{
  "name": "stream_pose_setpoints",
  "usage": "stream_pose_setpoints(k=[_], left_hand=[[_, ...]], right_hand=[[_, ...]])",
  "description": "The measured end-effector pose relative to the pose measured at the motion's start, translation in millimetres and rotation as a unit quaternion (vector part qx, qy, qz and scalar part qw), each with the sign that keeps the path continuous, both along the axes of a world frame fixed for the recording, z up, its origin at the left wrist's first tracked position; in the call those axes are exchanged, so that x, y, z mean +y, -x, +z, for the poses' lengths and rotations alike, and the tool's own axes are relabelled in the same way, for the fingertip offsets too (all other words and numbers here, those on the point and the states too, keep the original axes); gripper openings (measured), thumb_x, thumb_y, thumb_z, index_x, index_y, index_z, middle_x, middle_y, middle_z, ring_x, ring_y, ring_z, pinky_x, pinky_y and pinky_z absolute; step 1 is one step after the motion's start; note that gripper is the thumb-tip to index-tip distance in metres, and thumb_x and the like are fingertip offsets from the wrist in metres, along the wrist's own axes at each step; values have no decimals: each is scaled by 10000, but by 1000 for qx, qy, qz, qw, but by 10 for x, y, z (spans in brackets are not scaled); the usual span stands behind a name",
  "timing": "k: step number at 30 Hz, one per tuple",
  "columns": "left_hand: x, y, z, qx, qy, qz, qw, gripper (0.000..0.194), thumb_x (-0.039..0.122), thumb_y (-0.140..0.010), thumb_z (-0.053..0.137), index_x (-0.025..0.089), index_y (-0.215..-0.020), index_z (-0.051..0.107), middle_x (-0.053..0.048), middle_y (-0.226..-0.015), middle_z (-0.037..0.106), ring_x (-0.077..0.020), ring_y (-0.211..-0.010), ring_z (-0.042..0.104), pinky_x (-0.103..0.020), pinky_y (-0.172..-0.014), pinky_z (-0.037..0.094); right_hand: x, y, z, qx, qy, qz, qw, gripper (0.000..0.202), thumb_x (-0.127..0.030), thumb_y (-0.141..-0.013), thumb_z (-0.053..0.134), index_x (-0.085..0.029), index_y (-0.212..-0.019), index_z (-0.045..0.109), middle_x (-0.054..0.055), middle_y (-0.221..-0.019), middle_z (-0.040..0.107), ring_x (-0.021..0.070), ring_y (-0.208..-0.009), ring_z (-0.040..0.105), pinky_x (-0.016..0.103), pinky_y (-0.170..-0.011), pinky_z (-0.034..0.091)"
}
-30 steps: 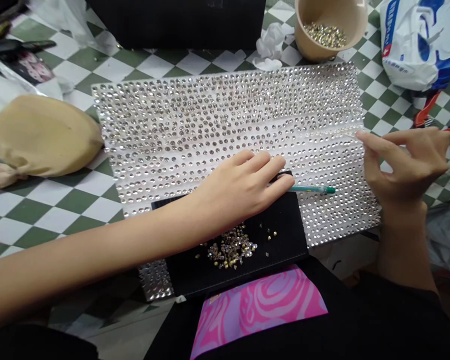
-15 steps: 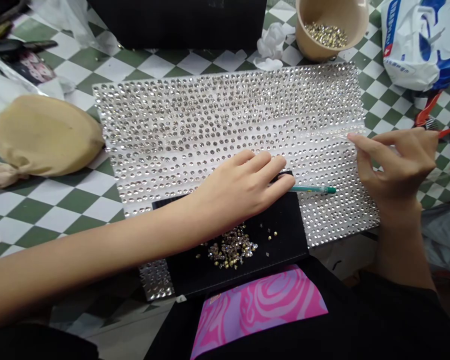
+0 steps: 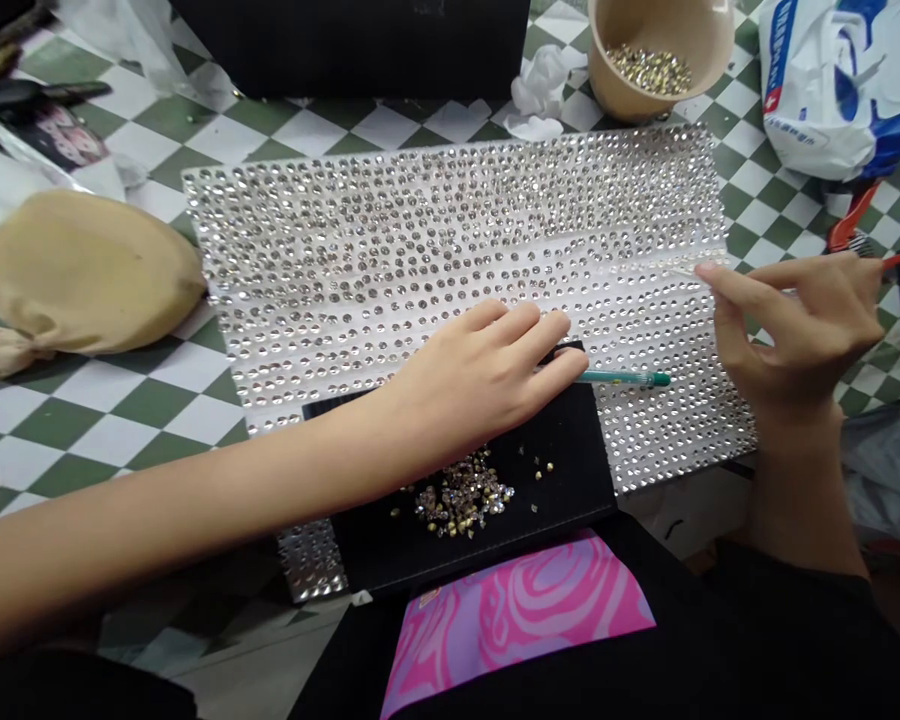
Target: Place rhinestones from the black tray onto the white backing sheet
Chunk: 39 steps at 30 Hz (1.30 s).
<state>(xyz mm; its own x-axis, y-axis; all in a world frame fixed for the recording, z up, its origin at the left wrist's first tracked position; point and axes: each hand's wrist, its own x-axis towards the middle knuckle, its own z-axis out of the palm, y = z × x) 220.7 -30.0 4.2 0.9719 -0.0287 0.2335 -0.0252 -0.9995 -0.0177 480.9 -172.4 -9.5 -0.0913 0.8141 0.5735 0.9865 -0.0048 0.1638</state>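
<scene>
Left hand (image 3: 487,372) curled, grip unclear; right hand (image 3: 802,330) pinches a thin tool (image 3: 682,270) whose slip could dislodge rhinestones (image 3: 640,267) beyond its fingertips.

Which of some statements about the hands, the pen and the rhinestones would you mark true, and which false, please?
1. The left hand lies palm down, partly over the black tray. True.
2. The capped end of the green pen points toward the tan pouch. False: it points away from the pouch, toward the right hand's side.
3. The right hand pinches a thin tool over the rhinestone sheet. True.
4. The beige bowl is empty. False: loose rhinestones lie in it.
5. The tan pouch lies to the right of the rhinestone sheet. False: it lies to the left.
</scene>
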Motion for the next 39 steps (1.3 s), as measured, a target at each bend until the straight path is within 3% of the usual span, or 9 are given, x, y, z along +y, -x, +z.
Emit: stream_pose_setpoints(k=[12,26,39], left_hand=[[-2,-7,0,-3,-7,-1,1000,83,235,-917,472,170,-969,478,-50,-948,586,-171,-788,544,-283,-649,376],[-7,-2,-10,-11,-6,3,1000,94,238,-916,475,171,-981,475,-46,-959,583,-179,-808,555,-287,-662,402],[-5,-5,-8,-8,-5,1,1000,91,237,-922,463,170,-979,483,-54,-958,584,-174,-804,544,-286,-659,388]], right_hand=[[26,21,-42,-26,7,9,1000,354,-136,-771,636,-302,-1083,643,-10,-767,572,111,-741,473,283,-721,337],[2,35,-8,-14,-5,-2,1000,405,-109,-751,644,-321,-1097,638,-19,-760,565,115,-746,495,285,-744,367],[60,80,-26,-23,16,28,999,374,-113,-774,631,-295,-1100,633,-5,-783,580,117,-749,472,284,-716,338]])
